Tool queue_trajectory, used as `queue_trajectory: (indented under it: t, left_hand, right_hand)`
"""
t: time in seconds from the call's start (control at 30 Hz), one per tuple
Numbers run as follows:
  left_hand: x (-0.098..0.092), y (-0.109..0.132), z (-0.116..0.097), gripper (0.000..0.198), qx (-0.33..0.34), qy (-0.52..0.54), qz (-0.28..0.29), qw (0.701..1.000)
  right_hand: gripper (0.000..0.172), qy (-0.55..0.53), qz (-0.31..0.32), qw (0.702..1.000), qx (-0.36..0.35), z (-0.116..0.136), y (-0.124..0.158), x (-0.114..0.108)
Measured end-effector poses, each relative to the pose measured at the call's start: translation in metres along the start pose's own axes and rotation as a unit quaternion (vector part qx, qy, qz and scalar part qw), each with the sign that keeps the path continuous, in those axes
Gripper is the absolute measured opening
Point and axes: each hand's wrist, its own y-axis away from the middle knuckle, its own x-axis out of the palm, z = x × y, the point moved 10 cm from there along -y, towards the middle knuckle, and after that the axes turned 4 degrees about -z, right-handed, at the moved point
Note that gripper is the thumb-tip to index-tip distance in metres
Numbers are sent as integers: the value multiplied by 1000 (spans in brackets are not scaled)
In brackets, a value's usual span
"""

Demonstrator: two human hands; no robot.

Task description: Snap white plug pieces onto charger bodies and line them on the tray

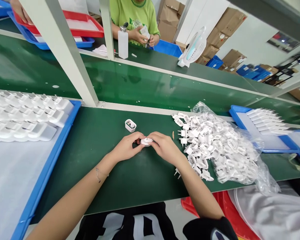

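Note:
Between my two hands, just above the green table, is a small white plastic part (146,142). The fingers and thumb of my left hand (129,145) pinch its left end. On the other end, my right hand (164,146) has its fingers closed. My fingertips cover part of its edges. Behind my left hand stands an open white housing (130,125) with small parts visible inside. A heap of white plug parts (197,140) lies to the right of my right hand, some of it in a clear plastic bag (236,160).
At the left, a blue-edged tray (53,160) holds rows of white adapters (27,116). Another blue tray (262,140) with white pieces is at the right. A metal post (70,56) rises behind the table. Across the green partition (140,83), a person in a green shirt handles a white item.

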Motion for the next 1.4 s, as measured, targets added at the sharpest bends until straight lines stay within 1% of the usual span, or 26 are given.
queue_trajectory:
  t: [0.1,0.37,0.53,0.67,0.77,0.83,0.87,0.9,0.97,1.0,1.07,1.1,1.17,1.23,1.27,1.37,1.4]
  left_hand:
    - [1,0,1,14,-3,1,-6,1000]
    - [4,-1,5,10,-22,23,-22,999]
    - [5,-1,5,11,-39,18,-44,998]
    - [7,2,5,12,-24,3,-52,998]
    - [6,4,11,15,-27,-24,-58,998]
    - [4,6,14,19,-42,-22,-58,997]
    - [3,7,13,22,-45,-14,-57,997]
    - [1,7,9,27,-41,-5,-56,998]
    - [-3,10,-8,42,-14,-1,-56,998]
    - [-7,12,-19,52,9,-5,-61,998]
    - [-15,16,-44,67,57,-25,-73,995]
    - [-18,18,-56,69,76,-46,-81,993]
    - [-24,23,-74,63,102,-93,-98,986]
    - [-27,28,-83,55,102,-129,-108,980]
    - [-28,30,-84,54,95,-134,-112,980]
    - [-33,36,-78,52,50,-126,-127,983]
    - [-37,39,-75,50,35,-121,-139,982]
  right_hand:
    - [20,-23,-2,1000,-9,-3,-2,-2]
    - [17,-62,-40,997,8,-19,4,1]
    - [20,-43,-48,997,40,-27,9,5]
    - [21,-20,-68,996,54,-27,12,7]
    - [25,-52,-77,995,38,-23,11,10]
    - [26,-104,-90,989,45,-25,10,9]
    - [25,-147,-96,983,53,-27,10,7]
    - [24,-203,-97,973,59,-28,10,7]
    - [23,-336,-82,937,57,-24,9,6]
    - [24,-396,-73,914,50,-20,9,4]
    - [26,-477,-61,876,39,-11,9,1]
    - [28,-501,-55,863,37,-7,9,1]
    - [35,-535,-37,843,36,0,8,4]
    - [40,-553,-21,832,35,8,7,11]
    - [41,-552,-23,833,36,10,7,13]
    - [40,-531,-65,844,34,13,12,10]
    - [42,-522,-71,849,28,16,14,9]
